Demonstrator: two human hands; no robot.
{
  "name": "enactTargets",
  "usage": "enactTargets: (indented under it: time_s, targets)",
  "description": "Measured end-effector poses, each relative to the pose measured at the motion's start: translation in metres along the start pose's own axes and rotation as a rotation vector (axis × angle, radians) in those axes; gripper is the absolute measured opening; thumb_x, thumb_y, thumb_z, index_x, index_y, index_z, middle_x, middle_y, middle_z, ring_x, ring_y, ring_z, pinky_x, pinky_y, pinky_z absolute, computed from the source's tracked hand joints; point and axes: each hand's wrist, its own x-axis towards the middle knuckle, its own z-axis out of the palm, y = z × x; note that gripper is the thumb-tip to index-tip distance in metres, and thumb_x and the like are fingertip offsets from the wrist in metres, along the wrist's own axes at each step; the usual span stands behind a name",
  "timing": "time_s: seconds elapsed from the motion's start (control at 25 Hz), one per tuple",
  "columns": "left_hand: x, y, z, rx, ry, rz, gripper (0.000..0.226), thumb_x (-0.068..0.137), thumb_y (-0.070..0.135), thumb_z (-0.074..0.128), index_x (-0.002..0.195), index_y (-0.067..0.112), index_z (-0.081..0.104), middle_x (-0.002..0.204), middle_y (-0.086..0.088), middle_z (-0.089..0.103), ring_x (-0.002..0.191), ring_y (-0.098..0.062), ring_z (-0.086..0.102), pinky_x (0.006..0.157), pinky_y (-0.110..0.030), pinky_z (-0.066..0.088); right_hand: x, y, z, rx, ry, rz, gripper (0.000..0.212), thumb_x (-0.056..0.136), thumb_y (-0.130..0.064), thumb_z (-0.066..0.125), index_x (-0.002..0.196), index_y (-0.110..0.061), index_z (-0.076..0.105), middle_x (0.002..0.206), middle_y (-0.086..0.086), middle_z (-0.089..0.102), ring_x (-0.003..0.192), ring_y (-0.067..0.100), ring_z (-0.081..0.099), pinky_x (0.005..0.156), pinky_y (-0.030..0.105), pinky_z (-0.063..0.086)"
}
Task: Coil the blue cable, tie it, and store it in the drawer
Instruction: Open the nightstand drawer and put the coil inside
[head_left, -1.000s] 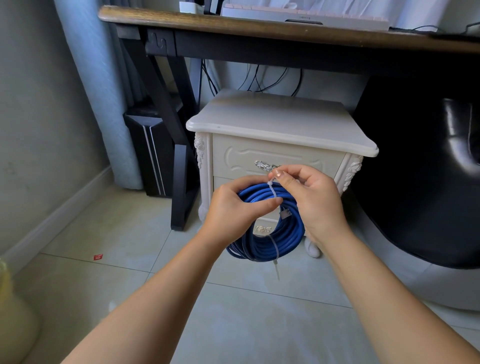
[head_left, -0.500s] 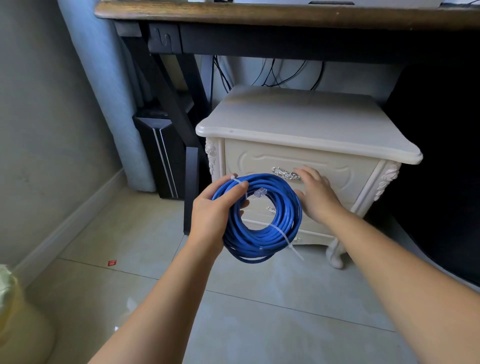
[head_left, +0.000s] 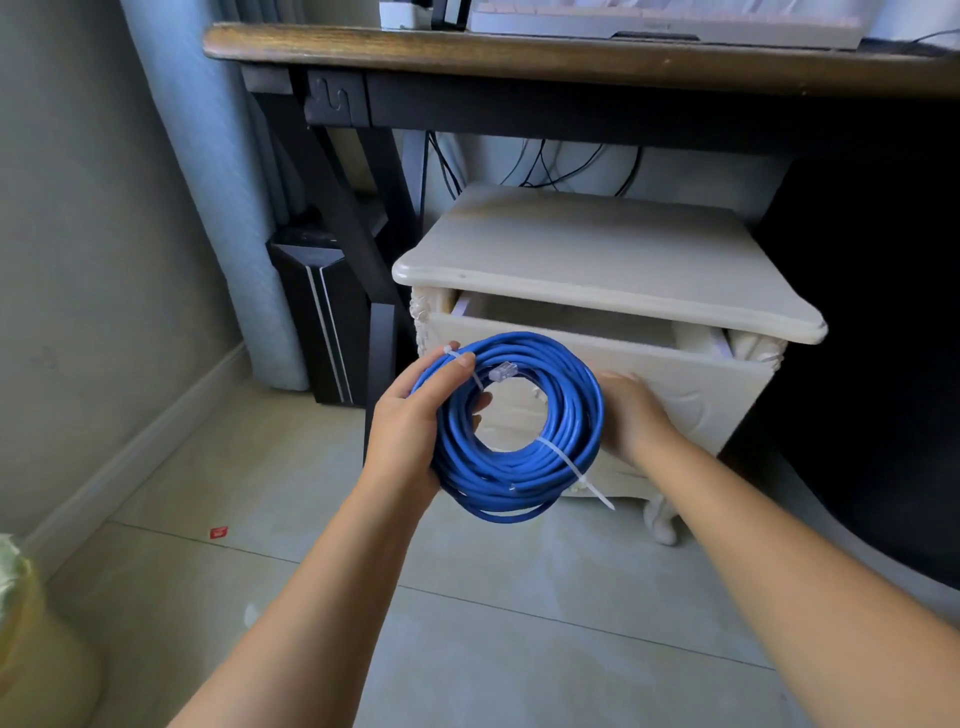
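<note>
Left hand (head_left: 415, 415) grips the tied cable (head_left: 519, 473); right hand (head_left: 631, 421) (its grip hidden behind the coil) apparently holds the drawer (head_left: 691, 379) front. Open wider, then lay cable in flat.

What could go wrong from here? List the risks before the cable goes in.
1. The drawer is only partly open under the nightstand top; the blue cable coil, held by the left hand, may catch in that gap.
2. The zip tie tail sticks out and could snag on the drawer front.
3. The clear plug lies loose on the coil and could get pinched when the drawer shuts.
</note>
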Motion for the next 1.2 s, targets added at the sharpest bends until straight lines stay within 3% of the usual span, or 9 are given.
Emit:
enactTargets:
  time_s: [0.08, 0.16, 0.28, 0.36, 0.44, 0.6, 0.88, 1.04, 1.2]
  targets:
    - [-0.005, 0.003, 0.003, -0.013, -0.019, -0.006, 0.026, 0.084, 0.024, 0.072, 0.109, 0.017, 0.072, 0.093, -0.008, 0.072, 0.081, -0.026, 0.069, 0.066, -0.029, 0.049, -0.028, -0.001, -0.009, 0.13, -0.059, 0.009, 0.025, 0.095, -0.01, 0.041, 0.08, -0.022, 0.057, 0.093, -0.002, 0.066, 0.088, 0.022, 0.057, 0.073, 0.03, 0.041]
    - [-0.011, 0.005, 0.007, -0.06, -0.032, -0.031, 0.026, 0.083, 0.026, 0.072, 0.107, 0.017, 0.071, 0.094, -0.006, 0.071, 0.083, -0.025, 0.069, 0.065, -0.027, 0.05, -0.055, -0.003, -0.025, 0.69, -0.107, 0.148, 0.024, 0.1, -0.014, 0.042, 0.09, -0.017, 0.063, 0.085, 0.002, 0.067, 0.079, 0.02, 0.059, 0.07, 0.027, 0.048]
    - [-0.018, 0.007, 0.018, -0.162, -0.067, -0.116, 0.034, 0.082, 0.03, 0.071, 0.112, 0.015, 0.069, 0.097, -0.008, 0.069, 0.08, -0.021, 0.066, 0.062, -0.024, 0.053, -0.088, -0.018, -0.064, 1.367, -0.17, 0.206, 0.045, 0.092, -0.057, 0.047, 0.116, -0.023, 0.063, 0.081, 0.006, 0.07, 0.072, 0.022, 0.069, 0.061, 0.039, 0.055]
    - [-0.021, 0.009, 0.028, -0.199, -0.1, -0.195, 0.033, 0.086, 0.034, 0.068, 0.111, 0.013, 0.071, 0.097, -0.008, 0.069, 0.077, -0.018, 0.068, 0.06, -0.025, 0.054, -0.09, -0.027, -0.077, 1.305, -0.139, 0.148, 0.049, 0.08, -0.06, 0.061, 0.117, -0.029, 0.058, 0.089, 0.004, 0.072, 0.077, 0.019, 0.072, 0.058, 0.033, 0.054]
    - [-0.023, 0.014, 0.038, -0.254, -0.166, -0.213, 0.032, 0.092, 0.04, 0.06, 0.106, 0.015, 0.075, 0.103, -0.008, 0.071, 0.086, -0.02, 0.07, 0.073, -0.03, 0.056, -0.079, -0.028, -0.086, 1.28, 0.005, 0.208, 0.028, 0.085, -0.037, 0.069, 0.107, -0.023, 0.059, 0.081, -0.001, 0.068, 0.067, 0.014, 0.068, 0.057, 0.028, 0.048]
    - [-0.018, 0.016, 0.037, -0.126, -0.156, -0.199, 0.048, 0.095, 0.051, 0.051, 0.125, 0.015, 0.063, 0.114, -0.005, 0.072, 0.103, -0.021, 0.07, 0.091, -0.042, 0.055, -0.04, -0.013, -0.098, 1.58, -0.029, 0.47, 0.016, 0.088, -0.022, 0.061, 0.072, -0.02, 0.058, 0.062, -0.002, 0.061, 0.056, 0.017, 0.06, 0.054, 0.029, 0.052]
    - [-0.013, 0.001, 0.027, 0.242, -0.015, -0.327, 0.015, 0.094, 0.028, 0.06, 0.088, 0.016, 0.068, 0.083, 0.0, 0.073, 0.086, -0.017, 0.069, 0.076, -0.031, 0.056, 0.027, 0.018, -0.054, 1.433, -0.169, 0.768, 0.003, 0.09, -0.012, 0.058, 0.087, -0.01, 0.058, 0.08, 0.012, 0.067, 0.063, 0.027, 0.067, 0.041, 0.045, 0.056]
    - [-0.008, -0.007, 0.028, 0.282, 0.025, -0.289, 0.015, 0.093, 0.022, 0.06, 0.095, 0.012, 0.071, 0.086, -0.001, 0.07, 0.083, -0.015, 0.065, 0.077, -0.031, 0.056, 0.05, 0.029, -0.024, 1.312, -0.232, 0.793, 0.036, 0.09, -0.017, 0.066, 0.123, -0.004, 0.058, 0.106, 0.018, 0.068, 0.083, 0.03, 0.066, 0.07, 0.05, 0.057]
    - [-0.002, -0.013, 0.026, 0.296, 0.022, -0.24, 0.014, 0.092, 0.022, 0.062, 0.094, 0.011, 0.071, 0.087, -0.001, 0.072, 0.086, -0.015, 0.066, 0.083, -0.034, 0.056, 0.051, 0.034, -0.031, 1.172, -0.161, 0.725, 0.035, 0.094, -0.026, 0.059, 0.123, -0.006, 0.056, 0.103, 0.015, 0.067, 0.083, 0.03, 0.065, 0.078, 0.045, 0.053]
